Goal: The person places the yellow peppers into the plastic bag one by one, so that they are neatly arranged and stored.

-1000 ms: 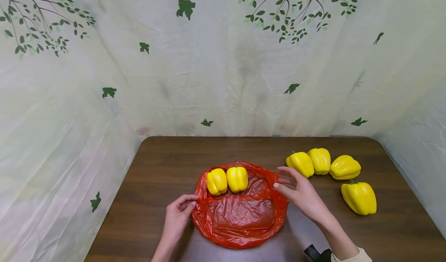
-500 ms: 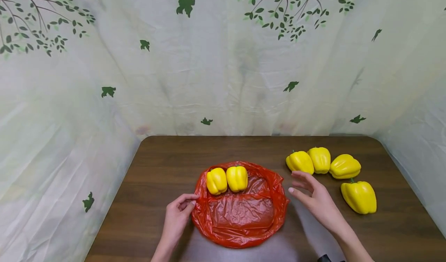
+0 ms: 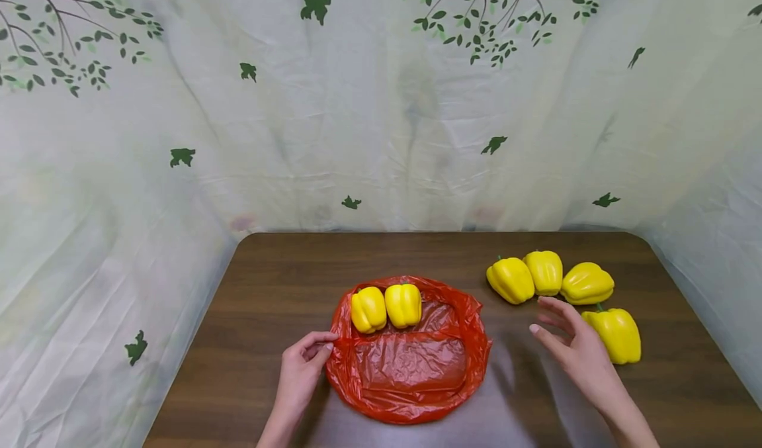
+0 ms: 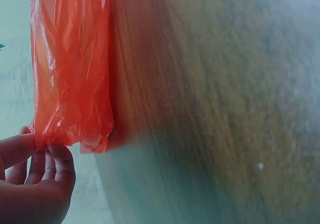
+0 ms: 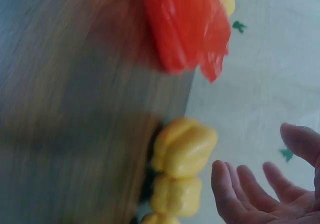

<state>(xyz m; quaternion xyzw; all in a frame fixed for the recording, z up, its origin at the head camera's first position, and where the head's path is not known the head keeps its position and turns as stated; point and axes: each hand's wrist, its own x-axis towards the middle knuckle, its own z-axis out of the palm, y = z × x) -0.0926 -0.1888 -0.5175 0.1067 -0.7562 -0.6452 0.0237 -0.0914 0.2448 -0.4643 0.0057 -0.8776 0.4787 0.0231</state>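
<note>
A red plastic bag (image 3: 411, 375) lies on the table with its mouth spread wide, and two yellow bell peppers (image 3: 403, 306) sit at its far left inside. My left hand (image 3: 300, 368) pinches the bag's left rim between thumb and fingertips; the left wrist view shows the gathered red film (image 4: 70, 84) at the thumb. To the right of the bag, my right hand (image 3: 580, 355) hovers with parted fingers and holds nothing. It partly covers the nearest loose yellow pepper (image 3: 620, 335). In the right wrist view, other yellow peppers (image 5: 182, 146) are beyond its fingertips.
Three more yellow peppers (image 3: 544, 272) stand in a row at the table's back right. The brown wooden table (image 3: 280, 269) ends at a pale hanging cloth (image 3: 381, 104) printed with leaves, which also runs along both sides.
My right hand has let go of the bag's right rim and moved right, toward the loose peppers. The left hand stays on the left rim.
</note>
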